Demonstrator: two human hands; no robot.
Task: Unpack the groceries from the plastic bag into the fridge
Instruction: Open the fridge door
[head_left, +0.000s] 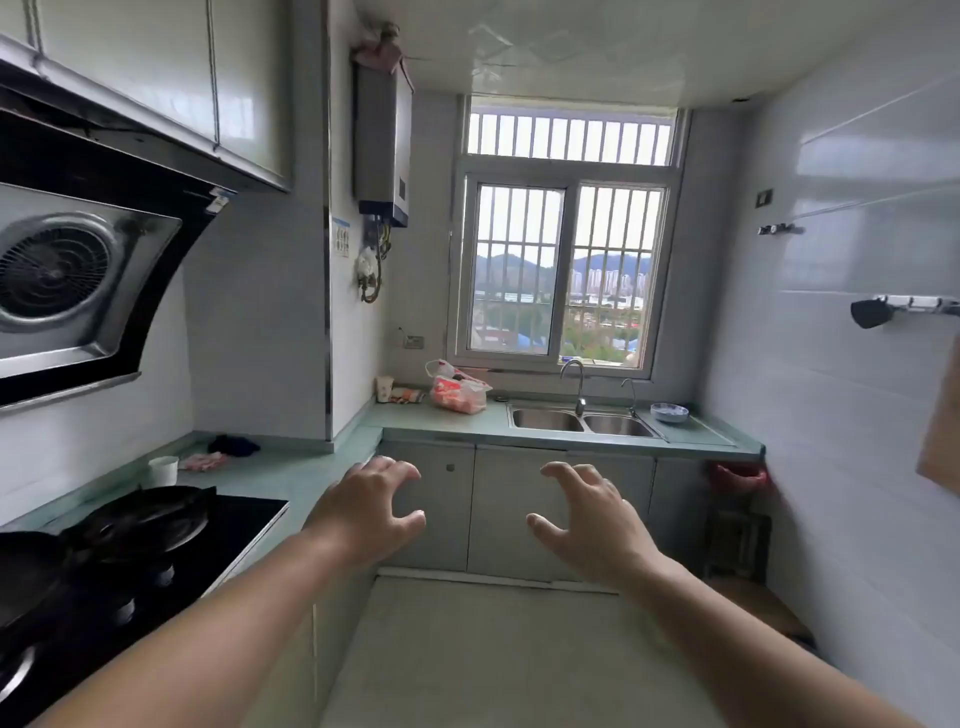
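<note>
1. The tabletop (426, 418) is a smooth pale green L-shaped slab, running up the left of the left hand and across the far wall ahead of both hands.
2. A barred sliding window (563, 270) sits ahead of and above both hands, over the far run.
3. A steel and black range hood (78, 280) with a round fan grille hangs up to the left of the left hand.
4. A glossy black gas hob (156, 551) carrying a dark pan lies just left of the left forearm.
5. A double stainless steel sink (582, 423) with a curved tap is set into the tabletop ahead of the right hand.
6. The left hand (363, 512) and the right hand (592, 517) reach forward in the air, apart from each other, fingers spread and loosely curled, holding nothing.
7. The plastic bag (460, 389) is on the far tabletop, well ahead of the left hand and left of the sink. It is thin, crinkled and see-through with red print, slumped with its long axis running left to right and its handles up at the left end.
8. A shallow blue and white bowl (670, 412) stands right of the sink, ahead of the right hand.
9. A white paper cup (163, 470) stands upright left of the left hand.
</note>
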